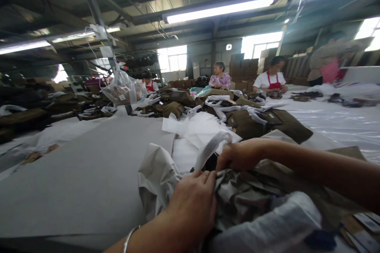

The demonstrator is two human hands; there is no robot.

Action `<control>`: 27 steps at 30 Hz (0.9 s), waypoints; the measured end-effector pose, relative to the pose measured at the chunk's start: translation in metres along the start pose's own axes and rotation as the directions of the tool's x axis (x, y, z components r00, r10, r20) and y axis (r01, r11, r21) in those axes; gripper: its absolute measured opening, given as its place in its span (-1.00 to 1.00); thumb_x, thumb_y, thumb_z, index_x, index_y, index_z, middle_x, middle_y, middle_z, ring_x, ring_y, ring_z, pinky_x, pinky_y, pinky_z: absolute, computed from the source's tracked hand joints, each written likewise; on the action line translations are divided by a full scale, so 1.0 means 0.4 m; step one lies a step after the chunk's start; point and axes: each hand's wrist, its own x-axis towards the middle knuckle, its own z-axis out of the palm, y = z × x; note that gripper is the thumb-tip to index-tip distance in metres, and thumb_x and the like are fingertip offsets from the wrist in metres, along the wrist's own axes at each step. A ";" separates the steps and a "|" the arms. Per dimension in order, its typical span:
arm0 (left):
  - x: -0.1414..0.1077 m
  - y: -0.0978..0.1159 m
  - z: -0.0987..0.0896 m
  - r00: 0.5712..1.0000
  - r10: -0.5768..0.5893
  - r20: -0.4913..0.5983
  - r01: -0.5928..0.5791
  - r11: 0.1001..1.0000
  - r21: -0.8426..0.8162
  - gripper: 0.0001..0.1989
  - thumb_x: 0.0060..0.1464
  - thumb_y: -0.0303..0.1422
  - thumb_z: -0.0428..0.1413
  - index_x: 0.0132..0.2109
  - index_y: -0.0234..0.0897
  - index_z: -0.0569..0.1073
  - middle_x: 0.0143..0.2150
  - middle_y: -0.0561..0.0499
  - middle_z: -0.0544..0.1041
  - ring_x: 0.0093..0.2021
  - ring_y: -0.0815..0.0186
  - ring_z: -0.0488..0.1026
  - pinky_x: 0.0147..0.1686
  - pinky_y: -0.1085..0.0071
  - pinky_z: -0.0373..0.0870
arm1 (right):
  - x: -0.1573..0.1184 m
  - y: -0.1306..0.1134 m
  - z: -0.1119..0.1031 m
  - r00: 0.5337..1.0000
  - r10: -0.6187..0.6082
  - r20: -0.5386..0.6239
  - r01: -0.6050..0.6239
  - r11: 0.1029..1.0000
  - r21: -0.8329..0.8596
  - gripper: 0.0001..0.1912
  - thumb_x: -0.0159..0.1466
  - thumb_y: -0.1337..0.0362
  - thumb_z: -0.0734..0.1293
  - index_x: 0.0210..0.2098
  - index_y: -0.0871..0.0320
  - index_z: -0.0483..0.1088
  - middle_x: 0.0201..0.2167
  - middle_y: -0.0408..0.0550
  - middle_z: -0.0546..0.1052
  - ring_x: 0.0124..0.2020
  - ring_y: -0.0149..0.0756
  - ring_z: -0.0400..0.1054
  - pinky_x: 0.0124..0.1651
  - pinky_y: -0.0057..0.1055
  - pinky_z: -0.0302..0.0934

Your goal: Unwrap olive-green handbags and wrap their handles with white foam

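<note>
Left hand (192, 195) and right hand (240, 155) close together, fingers (205, 175) apparently curled; 2 forearms (314, 169) converging.

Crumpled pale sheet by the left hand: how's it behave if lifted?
The crumpled pale sheet probably bends easily, given its loose folds beside the left hand. It may hold some shape, since part of it stands up in a ridge. Likely light for its size, as it looks thin.

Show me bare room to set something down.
Free: the flat, pale grey work surface, between the heaped olive-brown fabric bags behind and the crumpled grey sheet material to its right. Crowded: around the bare left hand and right hand, amid that material.
</note>
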 end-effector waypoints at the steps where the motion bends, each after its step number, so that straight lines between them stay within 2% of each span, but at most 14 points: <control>1: 0.005 -0.003 -0.004 1.000 -0.006 0.006 0.006 1.000 -0.019 -0.43 0.15 -0.48 -0.03 0.31 -0.47 0.35 0.18 -0.26 0.54 0.14 -0.03 0.50 0.17 0.05 0.45 | -0.004 0.002 -0.004 1.000 0.026 -0.014 -0.025 0.998 0.063 -0.68 0.24 0.43 0.27 -0.13 0.18 0.62 -0.35 -0.12 0.64 -0.34 -0.35 0.46 -0.15 -0.46 0.32; 4: 0.013 -0.015 -0.014 0.999 -0.034 0.018 0.036 0.997 -0.074 -0.45 0.17 -0.45 -0.04 0.31 -0.39 0.34 0.10 -0.24 0.59 0.05 -0.05 0.55 0.05 0.03 0.51 | -0.035 -0.001 -0.013 0.992 0.095 -0.085 -0.069 0.960 0.270 -0.62 0.42 0.12 0.22 -0.01 0.19 0.56 -0.19 -0.05 0.64 -0.19 -0.26 0.48 -0.05 -0.40 0.32; 7: 0.019 -0.026 -0.014 0.997 -0.048 0.065 0.054 0.995 -0.087 -0.62 0.22 -0.40 -0.08 0.11 -0.24 0.47 -0.09 -0.18 0.64 -0.11 -0.04 0.62 -0.11 0.04 0.56 | -0.069 -0.019 -0.009 0.983 0.098 -0.152 -0.046 0.950 0.309 -0.53 0.41 -0.03 0.24 0.13 0.15 0.44 -0.09 -0.03 0.63 -0.11 -0.22 0.50 -0.05 -0.41 0.33; 10: 0.035 -0.041 0.001 0.993 -0.084 0.088 0.087 0.995 -0.038 -0.65 0.25 -0.39 -0.11 0.01 -0.23 0.51 -0.16 -0.19 0.65 -0.20 -0.04 0.64 -0.21 0.07 0.56 | -0.078 -0.056 0.015 0.956 0.071 -0.284 -0.060 0.997 0.048 -0.65 0.33 0.14 0.39 0.05 0.15 0.46 -0.11 0.03 0.62 -0.14 -0.15 0.53 -0.09 -0.34 0.36; 13: 0.056 -0.066 0.012 0.995 -0.089 0.039 0.092 0.992 -0.087 -0.65 0.28 -0.34 -0.09 0.03 -0.25 0.54 -0.08 -0.22 0.66 -0.11 -0.06 0.63 -0.12 0.07 0.53 | -0.072 -0.107 0.042 0.884 -0.144 -0.444 0.015 0.960 -0.280 -0.71 0.39 0.28 0.32 0.08 0.15 0.47 -0.01 0.13 0.59 0.01 -0.06 0.49 0.12 -0.17 0.31; 17: 0.051 -0.104 -0.028 0.995 0.100 0.017 -0.083 0.900 -0.427 -0.67 0.19 -0.36 0.11 0.08 -0.20 0.56 0.07 -0.05 0.63 0.02 0.09 0.59 0.01 0.29 0.48 | -0.070 -0.146 0.066 0.854 -0.435 -0.285 0.356 0.888 -0.289 -0.47 0.39 0.19 0.35 0.32 0.09 0.30 0.31 0.11 0.37 0.34 -0.12 0.22 0.36 -0.22 0.13; 18: 0.036 -0.113 -0.046 0.996 0.094 -0.008 -0.086 0.866 -0.494 -0.66 0.18 -0.35 0.13 0.09 -0.19 0.56 0.06 -0.02 0.64 0.00 0.13 0.59 0.00 0.34 0.47 | -0.068 -0.143 0.070 0.858 -0.448 -0.251 0.373 0.879 -0.296 -0.40 0.36 0.19 0.37 0.36 0.07 0.25 0.36 0.11 0.30 0.38 -0.07 0.17 0.39 -0.16 0.11; 20: -0.016 -0.131 -0.078 0.992 -0.060 -0.115 -0.012 0.842 -0.540 -0.66 0.22 -0.28 0.14 0.12 -0.17 0.56 0.03 -0.01 0.65 -0.02 0.17 0.60 0.00 0.36 0.48 | -0.063 -0.124 0.079 0.877 -0.426 -0.222 0.340 0.876 -0.342 -0.33 0.33 0.24 0.39 0.39 0.01 0.19 0.42 0.12 0.20 0.39 0.05 0.14 0.38 0.01 0.11; 21: -0.054 -0.143 -0.087 0.963 -0.180 -0.202 0.048 0.848 -0.528 -0.66 0.24 -0.24 0.12 0.10 -0.17 0.56 0.03 -0.02 0.65 0.00 0.16 0.59 0.03 0.34 0.47 | -0.059 -0.110 0.082 0.892 -0.398 -0.213 0.310 0.883 -0.354 -0.34 0.34 0.26 0.37 0.40 -0.02 0.18 0.43 0.11 0.18 0.38 0.07 0.16 0.36 0.05 0.15; 22: -0.099 -0.157 -0.087 0.902 -0.308 -0.303 0.120 0.852 -0.509 -0.67 0.26 -0.19 0.10 0.08 -0.16 0.58 0.03 -0.02 0.65 0.02 0.15 0.58 0.06 0.32 0.46 | -0.055 -0.095 0.083 0.904 -0.372 -0.209 0.284 0.890 -0.356 -0.36 0.36 0.28 0.34 0.40 -0.05 0.18 0.43 0.08 0.18 0.37 0.05 0.18 0.34 0.05 0.18; 24: -0.201 -0.192 -0.062 0.706 -0.516 -0.485 0.275 0.831 -0.483 -0.70 0.26 -0.15 0.08 -0.01 -0.13 0.60 0.00 -0.02 0.66 0.04 0.12 0.57 0.12 0.27 0.44 | -0.044 -0.064 0.081 0.914 -0.342 -0.218 0.256 0.903 -0.344 -0.39 0.39 0.32 0.28 0.40 -0.04 0.17 0.42 0.04 0.20 0.36 0.01 0.21 0.32 -0.01 0.22; 25: -0.252 -0.212 -0.037 0.582 -0.597 -0.552 0.368 0.799 -0.476 -0.71 0.24 -0.14 0.07 -0.05 -0.11 0.60 -0.02 -0.02 0.66 0.01 0.10 0.58 0.12 0.24 0.44 | -0.037 -0.049 0.078 0.914 -0.333 -0.231 0.246 0.909 -0.336 -0.40 0.40 0.31 0.27 0.40 -0.02 0.17 0.41 0.05 0.22 0.35 -0.01 0.21 0.30 -0.05 0.25; 26: -0.298 -0.230 -0.006 0.490 -0.656 -0.574 0.461 0.754 -0.468 -0.71 0.22 -0.13 0.06 -0.05 -0.09 0.59 -0.02 -0.02 0.66 0.00 0.07 0.59 0.12 0.20 0.45 | -0.031 -0.036 0.076 0.913 -0.330 -0.241 0.244 0.913 -0.326 -0.41 0.40 0.30 0.27 0.40 -0.02 0.18 0.41 0.06 0.23 0.34 -0.01 0.23 0.28 -0.08 0.28; 27: -0.336 -0.247 0.029 0.446 -0.689 -0.572 0.531 0.718 -0.451 -0.70 0.20 -0.13 0.05 -0.06 -0.08 0.59 -0.03 -0.03 0.66 0.00 0.04 0.59 0.10 0.17 0.46 | -0.023 -0.025 0.074 0.910 -0.332 -0.247 0.247 0.915 -0.318 -0.41 0.40 0.28 0.28 0.40 -0.01 0.19 0.40 0.08 0.24 0.33 0.00 0.25 0.26 -0.11 0.31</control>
